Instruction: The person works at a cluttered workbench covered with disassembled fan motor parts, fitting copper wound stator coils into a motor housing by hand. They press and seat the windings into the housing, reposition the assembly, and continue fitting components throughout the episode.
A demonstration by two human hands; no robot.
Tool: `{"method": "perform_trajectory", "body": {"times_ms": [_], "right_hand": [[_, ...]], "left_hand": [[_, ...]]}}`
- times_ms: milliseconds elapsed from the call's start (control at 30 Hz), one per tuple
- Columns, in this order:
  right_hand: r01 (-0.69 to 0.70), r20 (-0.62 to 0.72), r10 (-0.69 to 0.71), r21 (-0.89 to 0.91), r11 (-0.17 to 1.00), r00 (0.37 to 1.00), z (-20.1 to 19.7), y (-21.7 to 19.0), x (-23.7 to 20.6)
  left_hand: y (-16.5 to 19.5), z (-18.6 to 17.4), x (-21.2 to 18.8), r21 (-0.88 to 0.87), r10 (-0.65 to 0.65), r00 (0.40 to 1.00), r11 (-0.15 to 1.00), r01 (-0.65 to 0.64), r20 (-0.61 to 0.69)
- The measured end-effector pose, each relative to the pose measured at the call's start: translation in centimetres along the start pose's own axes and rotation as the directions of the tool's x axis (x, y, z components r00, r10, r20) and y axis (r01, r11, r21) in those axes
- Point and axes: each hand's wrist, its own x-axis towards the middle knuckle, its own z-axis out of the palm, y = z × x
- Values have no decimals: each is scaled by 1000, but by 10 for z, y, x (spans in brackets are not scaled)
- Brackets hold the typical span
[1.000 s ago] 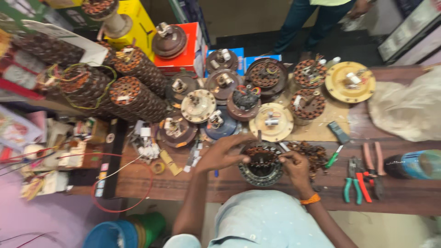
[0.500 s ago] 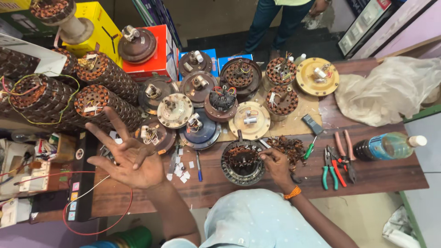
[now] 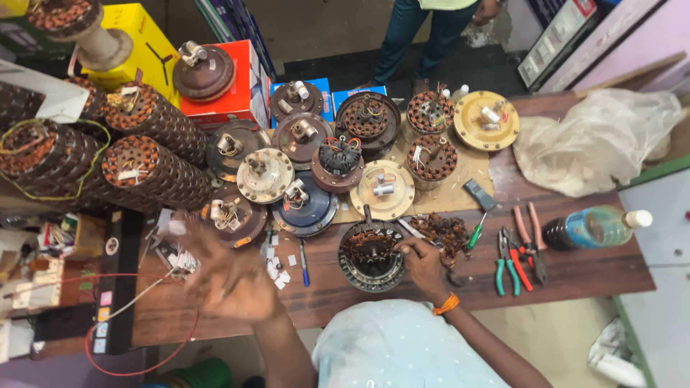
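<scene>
A round fan stator [image 3: 370, 256] with copper windings lies on the wooden bench in front of me. My right hand [image 3: 420, 264], an orange band at its wrist, rests on the stator's right edge, fingers touching it beside a heap of loose copper wire [image 3: 442, 233]. Out to the left, my left hand [image 3: 228, 280] is blurred by motion over the bench, fingers spread, holding nothing. It hovers near small white tags [image 3: 277, 266] and a blue pen [image 3: 304, 261].
Many fan motors and wound stators [image 3: 129, 154] crowd the back and left of the bench. Pliers and cutters [image 3: 514, 259], a green screwdriver [image 3: 474, 233], a bottle [image 3: 593, 226] and a plastic bag [image 3: 596, 140] lie right. Another person's legs [image 3: 424, 32] stand behind.
My left hand left the stator and swung out to the left over the bench, now lower and blurred. My right hand stays on the stator.
</scene>
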Motion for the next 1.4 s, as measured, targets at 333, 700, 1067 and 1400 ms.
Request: {"method": "perform_trajectory", "body": {"times_ms": [333, 700, 1067, 1400], "right_hand": [[9, 68, -10, 15, 1000, 998, -13, 15, 4], [120, 127, -110, -77, 990, 986, -20, 16, 13], [18, 70, -3, -202, 979, 998, -29, 10, 22], [-115, 84, 109, 77, 990, 991, -32, 20, 27]], "left_hand": [[-57, -91, -43, 981, 43, 981, 51, 185, -187], [-91, -125, -37, 920, -323, 899, -349, 178, -297], [-117, -124, -27, 774, -290, 809, -566, 286, -511], [-113, -130, -25, 815, -327, 838, -538, 216, -438]]}}
